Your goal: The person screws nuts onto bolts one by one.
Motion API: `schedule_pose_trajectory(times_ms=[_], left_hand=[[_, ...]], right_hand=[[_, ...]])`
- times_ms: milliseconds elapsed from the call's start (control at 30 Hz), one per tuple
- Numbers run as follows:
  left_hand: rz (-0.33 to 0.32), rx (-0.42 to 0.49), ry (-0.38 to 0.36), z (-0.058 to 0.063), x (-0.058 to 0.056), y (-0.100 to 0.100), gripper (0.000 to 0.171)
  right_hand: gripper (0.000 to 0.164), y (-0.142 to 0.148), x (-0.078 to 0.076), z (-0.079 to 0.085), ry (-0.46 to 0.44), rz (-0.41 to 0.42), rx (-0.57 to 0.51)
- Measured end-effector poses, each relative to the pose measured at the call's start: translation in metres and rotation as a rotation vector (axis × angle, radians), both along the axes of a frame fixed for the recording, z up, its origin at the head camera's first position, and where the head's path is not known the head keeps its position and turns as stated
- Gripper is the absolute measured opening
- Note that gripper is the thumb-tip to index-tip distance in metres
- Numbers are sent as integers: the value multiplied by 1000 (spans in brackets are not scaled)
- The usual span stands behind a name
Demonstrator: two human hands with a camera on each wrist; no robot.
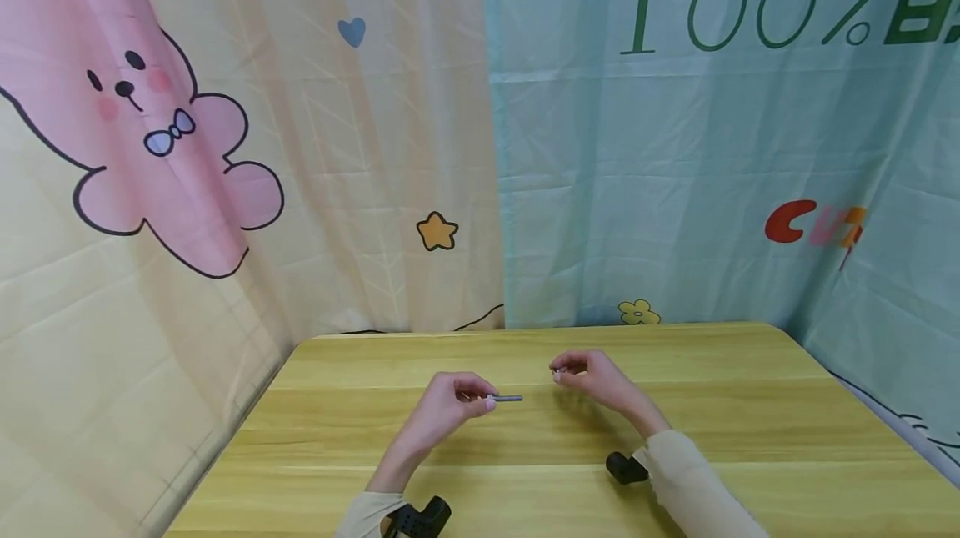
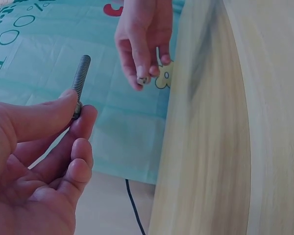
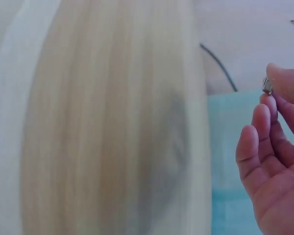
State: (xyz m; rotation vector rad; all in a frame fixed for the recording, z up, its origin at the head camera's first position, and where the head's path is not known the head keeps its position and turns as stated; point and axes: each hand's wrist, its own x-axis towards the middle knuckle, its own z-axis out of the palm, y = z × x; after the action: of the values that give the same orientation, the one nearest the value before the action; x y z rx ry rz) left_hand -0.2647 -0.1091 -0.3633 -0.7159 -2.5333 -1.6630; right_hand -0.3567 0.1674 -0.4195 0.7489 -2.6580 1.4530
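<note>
A grey threaded bolt (image 2: 81, 76) is pinched near its lower end between the thumb and index finger of my left hand (image 1: 450, 406). Its threaded shank points up in the left wrist view and toward the right hand in the head view; the fingers partly cover the head end. My right hand (image 1: 598, 378) pinches a small metal nut (image 3: 267, 86) between thumb and fingertip, with its other fingers loosely bent. Both hands are raised over the wooden table (image 1: 555, 492), and a gap separates the bolt's free end from the nut.
Black wrist cameras sit on both wrists, the left one (image 1: 423, 517) and the right one (image 1: 626, 468). Behind the table's far edge hang a cream curtain (image 1: 337, 188) with a pink cartoon figure and a light blue curtain (image 1: 637, 188) with lettering.
</note>
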Motion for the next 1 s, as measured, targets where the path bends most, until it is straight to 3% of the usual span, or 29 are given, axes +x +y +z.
schedule_pose_trajectory(times_ms=[233, 533, 800, 1000], left_hand=[[20, 4, 1, -2, -3, -1, 8], [61, -9, 2, -25, -26, -7, 7], [69, -8, 12, -24, -28, -9, 6], [75, -15, 11, -20, -28, -6, 6]], right_hand=[[18, -2, 14, 2, 39, -20, -60], [19, -5, 27, 4, 23, -94, -109], [20, -11, 53, 29, -22, -142, -204], [20, -6, 50, 19, -1, -148, -218]])
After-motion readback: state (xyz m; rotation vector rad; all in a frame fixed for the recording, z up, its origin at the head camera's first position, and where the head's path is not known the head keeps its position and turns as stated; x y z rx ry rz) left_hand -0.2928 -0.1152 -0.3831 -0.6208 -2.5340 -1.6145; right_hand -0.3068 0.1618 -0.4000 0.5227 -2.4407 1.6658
